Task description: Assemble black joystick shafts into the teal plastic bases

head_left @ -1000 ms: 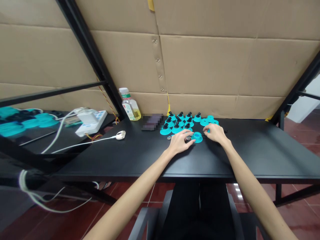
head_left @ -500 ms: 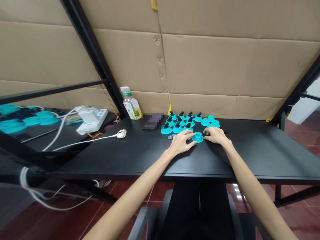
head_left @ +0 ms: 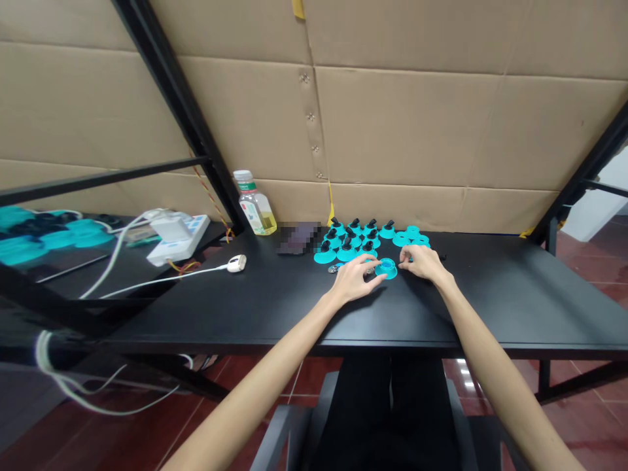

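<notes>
While hovering low over the black worktop (head_left: 495, 294), reached in with left hand (head_left: 356, 281) and right hand (head_left: 423, 261) from either side of a teal round base (head_left: 387, 269), fingers (head_left: 373, 275) curled at its rim, firm grip or mere touch impossible to tell. Lay flat on the worktop, just in front of a cluster of teal bases (head_left: 346, 254) topped with black levers (head_left: 347, 243). Farther left along the back edge, a plastic bottle (head_left: 255, 212) partly filled with yellow liquid, well apart from the hands
</notes>
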### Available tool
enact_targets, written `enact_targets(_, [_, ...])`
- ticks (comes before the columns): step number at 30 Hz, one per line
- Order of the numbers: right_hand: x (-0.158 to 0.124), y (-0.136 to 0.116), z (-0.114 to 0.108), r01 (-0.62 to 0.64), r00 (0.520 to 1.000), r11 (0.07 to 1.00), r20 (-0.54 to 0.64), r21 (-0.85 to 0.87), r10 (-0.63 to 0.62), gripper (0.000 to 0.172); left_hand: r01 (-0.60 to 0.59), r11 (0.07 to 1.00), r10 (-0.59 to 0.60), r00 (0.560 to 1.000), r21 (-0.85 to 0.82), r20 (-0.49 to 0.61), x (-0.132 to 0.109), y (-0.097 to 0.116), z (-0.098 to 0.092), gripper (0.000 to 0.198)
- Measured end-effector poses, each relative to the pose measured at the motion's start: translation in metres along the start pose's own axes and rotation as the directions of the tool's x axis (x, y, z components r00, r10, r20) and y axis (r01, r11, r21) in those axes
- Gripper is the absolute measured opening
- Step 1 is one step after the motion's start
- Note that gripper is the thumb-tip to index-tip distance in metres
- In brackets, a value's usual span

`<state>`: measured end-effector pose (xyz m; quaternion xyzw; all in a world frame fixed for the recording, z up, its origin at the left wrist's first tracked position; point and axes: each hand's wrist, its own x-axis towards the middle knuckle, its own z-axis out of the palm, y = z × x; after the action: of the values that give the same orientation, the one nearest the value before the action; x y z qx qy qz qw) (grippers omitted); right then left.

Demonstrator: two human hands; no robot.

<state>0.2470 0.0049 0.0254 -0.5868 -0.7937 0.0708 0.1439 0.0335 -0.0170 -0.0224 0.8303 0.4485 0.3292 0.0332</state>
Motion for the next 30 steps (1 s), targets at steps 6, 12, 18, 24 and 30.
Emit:
enact_targets(6, [0.007, -0.004, 0.009, 0.06, 0.974, 0.95, -0.227, 0.305, 0.011, 0.014, -0.007, 1.0, 0.006, 1.0, 0.018, 0.017, 0.0, -0.001, 0.001, 0.04])
enact_targets(12, [0.017, -0.004, 0.026, 0.114, 0.981, 0.911, -0.19, 0.397, -0.04, 0.018, -0.002, 0.999, 0.001, 1.0, 0.036, 0.029, 0.002, -0.001, 0.0, 0.041])
enact_targets(18, [0.017, -0.005, 0.032, 0.095, 0.984, 0.933, -0.172, 0.347, -0.036, 0.016, 0.003, 0.999, -0.004, 0.999, 0.039, 0.04, 0.003, 0.001, -0.001, 0.042])
enact_targets(24, [0.015, -0.007, 0.031, 0.075, 0.985, 0.947, -0.169, 0.313, -0.022, 0.013, 0.022, 1.0, -0.023, 0.999, 0.019, 0.039, 0.003, 0.002, -0.001, 0.042])
enact_targets(30, [0.013, -0.011, 0.029, 0.112, 0.981, 0.963, -0.18, 0.243, -0.068, 0.016, 0.014, 1.0, -0.014, 0.999, 0.011, 0.042, 0.004, 0.001, -0.001, 0.045])
